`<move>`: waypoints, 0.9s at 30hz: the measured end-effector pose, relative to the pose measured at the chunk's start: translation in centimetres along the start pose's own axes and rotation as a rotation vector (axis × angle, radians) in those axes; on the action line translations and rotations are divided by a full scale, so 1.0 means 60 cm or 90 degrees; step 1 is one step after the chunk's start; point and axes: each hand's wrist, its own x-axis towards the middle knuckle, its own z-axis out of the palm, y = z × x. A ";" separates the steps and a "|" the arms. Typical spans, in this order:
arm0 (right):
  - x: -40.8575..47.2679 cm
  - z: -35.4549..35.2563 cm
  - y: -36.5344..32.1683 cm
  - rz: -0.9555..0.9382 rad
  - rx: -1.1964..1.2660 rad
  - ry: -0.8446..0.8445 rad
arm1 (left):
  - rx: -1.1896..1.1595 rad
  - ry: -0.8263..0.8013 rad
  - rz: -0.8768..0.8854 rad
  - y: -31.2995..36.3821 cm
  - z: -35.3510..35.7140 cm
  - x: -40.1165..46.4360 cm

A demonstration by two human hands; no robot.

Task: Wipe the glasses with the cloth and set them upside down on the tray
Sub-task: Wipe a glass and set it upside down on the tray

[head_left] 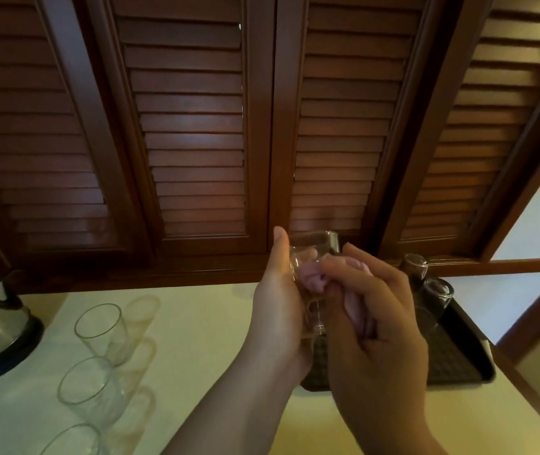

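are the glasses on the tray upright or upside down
Upside down: the two glasses on the tray show thick bases on top.

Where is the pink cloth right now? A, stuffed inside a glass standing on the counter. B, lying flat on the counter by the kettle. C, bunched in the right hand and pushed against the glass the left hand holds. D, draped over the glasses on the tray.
C: the pink cloth is bunched in the right hand against the glass held by the left hand.
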 end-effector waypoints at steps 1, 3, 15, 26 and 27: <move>0.002 0.000 0.000 -0.012 -0.003 0.007 | -0.001 -0.011 -0.011 -0.001 0.002 0.001; 0.033 -0.004 0.009 -0.018 -0.017 0.030 | 0.022 -0.021 -0.005 -0.006 0.012 0.000; 0.029 -0.046 0.050 -0.033 -0.021 0.030 | 0.102 0.031 0.080 0.000 0.051 0.022; 0.058 -0.113 0.102 0.004 0.013 -0.022 | 0.128 0.005 0.067 -0.042 0.133 0.043; 0.059 -0.117 0.103 -0.013 0.006 -0.035 | 0.129 0.009 0.075 -0.047 0.136 0.047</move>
